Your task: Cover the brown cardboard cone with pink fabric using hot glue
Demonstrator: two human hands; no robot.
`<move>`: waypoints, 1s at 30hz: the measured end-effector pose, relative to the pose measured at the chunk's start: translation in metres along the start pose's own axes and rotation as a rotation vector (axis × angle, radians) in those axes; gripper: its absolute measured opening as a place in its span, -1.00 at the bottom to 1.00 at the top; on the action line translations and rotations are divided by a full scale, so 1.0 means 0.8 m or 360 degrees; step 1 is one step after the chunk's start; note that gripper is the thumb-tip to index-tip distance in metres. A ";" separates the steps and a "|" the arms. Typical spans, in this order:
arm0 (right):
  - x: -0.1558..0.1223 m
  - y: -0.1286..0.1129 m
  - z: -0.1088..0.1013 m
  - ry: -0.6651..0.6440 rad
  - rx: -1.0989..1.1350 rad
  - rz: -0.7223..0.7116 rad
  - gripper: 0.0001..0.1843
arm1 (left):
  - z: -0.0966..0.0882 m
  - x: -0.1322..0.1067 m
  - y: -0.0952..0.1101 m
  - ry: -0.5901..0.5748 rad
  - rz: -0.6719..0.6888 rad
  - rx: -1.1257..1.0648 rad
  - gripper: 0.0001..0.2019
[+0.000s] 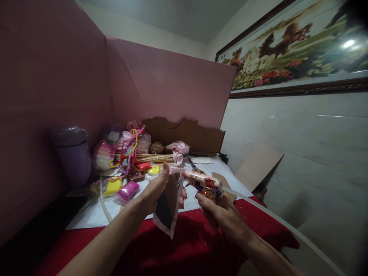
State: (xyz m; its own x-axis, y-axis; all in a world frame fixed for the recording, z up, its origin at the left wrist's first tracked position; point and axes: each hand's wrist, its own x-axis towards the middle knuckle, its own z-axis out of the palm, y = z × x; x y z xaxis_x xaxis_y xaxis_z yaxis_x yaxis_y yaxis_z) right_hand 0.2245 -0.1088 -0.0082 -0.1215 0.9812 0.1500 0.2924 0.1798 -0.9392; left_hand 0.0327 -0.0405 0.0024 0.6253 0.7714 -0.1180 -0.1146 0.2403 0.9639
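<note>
My left hand [156, 191] is closed on a brown cardboard piece [169, 201] edged with pale pink patterned ribbon, held upright above the red tablecloth [201, 245]. My right hand [220, 212] grips a flower-patterned glue gun [202, 183]. Its nozzle points left at the top edge of the cardboard piece, close to my left thumb. A small red light shows on the gun's body.
On a white sheet [94, 214] behind lie craft supplies: coloured clay packs [128, 190], bamboo sticks [153, 158], a twine ball [156, 147], pink ribbon [178, 148], scissors [195, 167]. A purple jar [73, 155] stands left. Pink boards wall the back. Cardboard [257, 165] leans by the tiled wall.
</note>
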 end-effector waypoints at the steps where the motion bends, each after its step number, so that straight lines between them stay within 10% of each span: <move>1: 0.000 0.000 0.000 -0.0005 0.0010 -0.0006 -0.50 | 0.000 0.000 0.000 -0.0001 0.0009 0.0002 -0.16; 30: -0.001 -0.007 0.007 -0.0023 -0.0040 -0.0019 -0.53 | 0.005 -0.002 0.002 0.0034 -0.0011 -0.0030 -0.12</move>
State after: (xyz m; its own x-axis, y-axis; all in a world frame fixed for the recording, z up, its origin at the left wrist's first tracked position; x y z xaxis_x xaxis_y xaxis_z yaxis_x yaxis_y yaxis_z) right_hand 0.2174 -0.1108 -0.0047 -0.1389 0.9779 0.1562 0.3143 0.1931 -0.9295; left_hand 0.0345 -0.0436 0.0050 0.6095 0.7820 -0.1302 -0.1248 0.2568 0.9584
